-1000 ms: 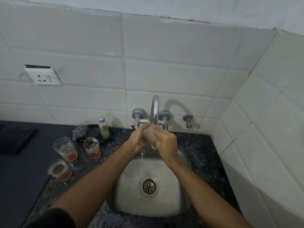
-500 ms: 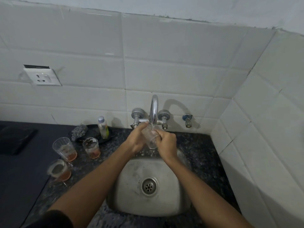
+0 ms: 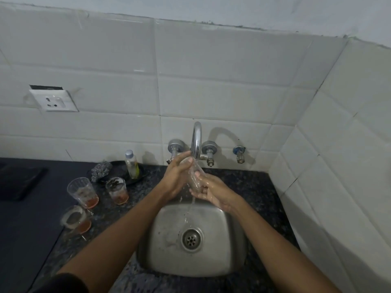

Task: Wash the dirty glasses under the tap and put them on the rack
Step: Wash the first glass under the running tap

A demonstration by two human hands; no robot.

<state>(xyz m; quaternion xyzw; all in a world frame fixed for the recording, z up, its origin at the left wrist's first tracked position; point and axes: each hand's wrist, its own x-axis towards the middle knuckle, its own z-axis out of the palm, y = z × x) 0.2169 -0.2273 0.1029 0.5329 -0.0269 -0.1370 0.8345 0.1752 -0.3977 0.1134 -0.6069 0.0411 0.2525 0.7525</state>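
Note:
A clear glass (image 3: 194,175) is held under the chrome tap (image 3: 196,140), over the steel sink (image 3: 224,240). My left hand (image 3: 176,178) wraps its left side and my right hand (image 3: 213,190) grips it from below and the right. Water runs off the glass into the sink toward the drain (image 3: 191,238). Three dirty glasses with reddish dregs stand on the dark counter at the left: one tall (image 3: 82,192), one smaller (image 3: 117,190), one nearer me (image 3: 76,219). No rack is in view.
A small bottle (image 3: 131,163) and a steel scrubber (image 3: 101,171) rest on a black dish behind the glasses. A wall socket (image 3: 54,100) sits at upper left. A dark flat slab (image 3: 19,182) lies far left. White tiled walls close the back and right.
My right hand has slid lower along the glass, and more water now streams down into the sink. The glasses on the counter have not moved.

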